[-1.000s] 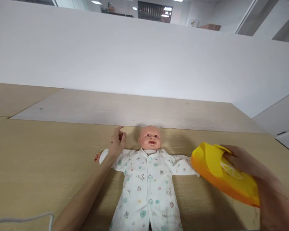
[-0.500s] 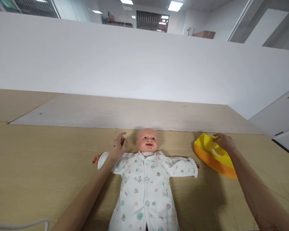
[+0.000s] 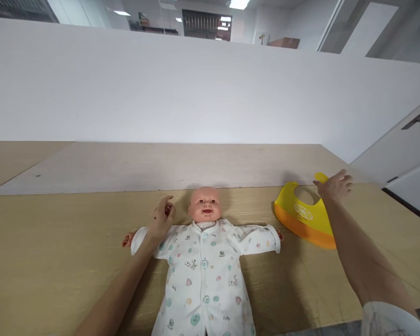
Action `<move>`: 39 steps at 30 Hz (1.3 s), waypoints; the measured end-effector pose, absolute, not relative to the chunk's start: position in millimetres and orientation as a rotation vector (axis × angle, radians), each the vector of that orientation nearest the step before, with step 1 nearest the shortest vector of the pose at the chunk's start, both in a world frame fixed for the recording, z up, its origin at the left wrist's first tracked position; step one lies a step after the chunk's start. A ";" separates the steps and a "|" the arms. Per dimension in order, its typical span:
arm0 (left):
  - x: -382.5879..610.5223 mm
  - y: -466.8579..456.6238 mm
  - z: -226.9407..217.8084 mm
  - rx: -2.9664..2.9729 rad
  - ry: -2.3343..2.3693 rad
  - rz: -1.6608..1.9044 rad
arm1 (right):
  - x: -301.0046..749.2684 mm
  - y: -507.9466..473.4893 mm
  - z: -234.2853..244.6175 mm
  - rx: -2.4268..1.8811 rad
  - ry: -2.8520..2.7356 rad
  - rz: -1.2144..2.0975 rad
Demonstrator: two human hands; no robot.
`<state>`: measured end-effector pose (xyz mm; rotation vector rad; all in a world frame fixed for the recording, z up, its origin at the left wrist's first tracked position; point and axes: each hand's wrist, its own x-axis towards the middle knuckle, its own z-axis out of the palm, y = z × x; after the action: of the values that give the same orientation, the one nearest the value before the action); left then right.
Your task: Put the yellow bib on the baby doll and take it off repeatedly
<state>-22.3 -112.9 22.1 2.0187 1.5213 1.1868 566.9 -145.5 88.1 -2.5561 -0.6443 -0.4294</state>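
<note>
A baby doll (image 3: 205, 261) lies on its back with its arms stretched out, wearing a white printed gown with snap buttons. My left hand (image 3: 163, 218) hovers beside its head over the sleeve, fingers loosely bent and apart, with nothing in them. Off to the right lies a yellow bib (image 3: 301, 212) with an orange lower pocket and a white citrus-slice print. Its neck opening faces the wall. My right hand (image 3: 336, 185) is at the bib's upper right strap with fingers spread; whether the hand touches it is hard to tell. My forearm covers the bib's right edge.
A white partition wall (image 3: 182, 93) rises behind the wooden table (image 3: 49, 261), with a paler strip (image 3: 196, 163) along its back. Glass above the wall shows another room. At the right stands a white cabinet or door (image 3: 406, 154) with a dark handle.
My right hand has opened and moved off the bib's strap. The bib, bunched in my grip before, now lies flatter with its print showing. My left hand stays by the doll; the view has shifted slightly.
</note>
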 end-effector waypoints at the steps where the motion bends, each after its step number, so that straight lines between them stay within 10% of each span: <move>1: -22.0 -113.2 23.3 2.008 1.521 1.186 | 568.2 -143.6 89.0 -2.582 -0.597 -0.467; 18: -22.4 -120.2 30.6 2.225 1.547 1.178 | 443.4 -186.0 24.4 -1.883 -1.752 -0.634; 26: -30.8 -165.9 33.0 2.634 1.370 1.075 | 341.0 -243.9 48.0 -1.399 -2.218 -0.069; 39: -33.0 -192.1 20.8 2.787 1.477 0.784 | 310.7 -262.7 20.0 -1.414 -2.415 -0.500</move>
<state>-33.0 -192.1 20.8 2.7868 1.4767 0.7845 310.7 -262.7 20.0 -1.4137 -2.4154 -0.4995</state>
